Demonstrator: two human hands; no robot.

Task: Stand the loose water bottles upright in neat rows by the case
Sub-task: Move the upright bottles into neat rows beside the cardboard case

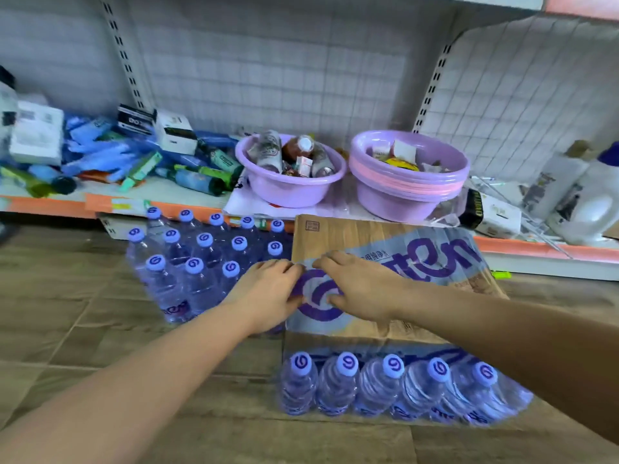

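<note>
Cardboard case [335, 234] sits beside upright bottles [167, 286]; our left hand [268, 289] and right hand [358, 286] curl fingers into its film [435, 259]. We should peel evenly, without toppling rows

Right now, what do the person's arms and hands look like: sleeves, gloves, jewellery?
Both forearms are bare for as much as the frame shows, with no sleeves in view. The left hand and right hand are ungloved. No watch, bracelet or ring shows on the sides facing the camera, and no markings are visible.

White jug [594, 202] — partly beyond right edge
</note>
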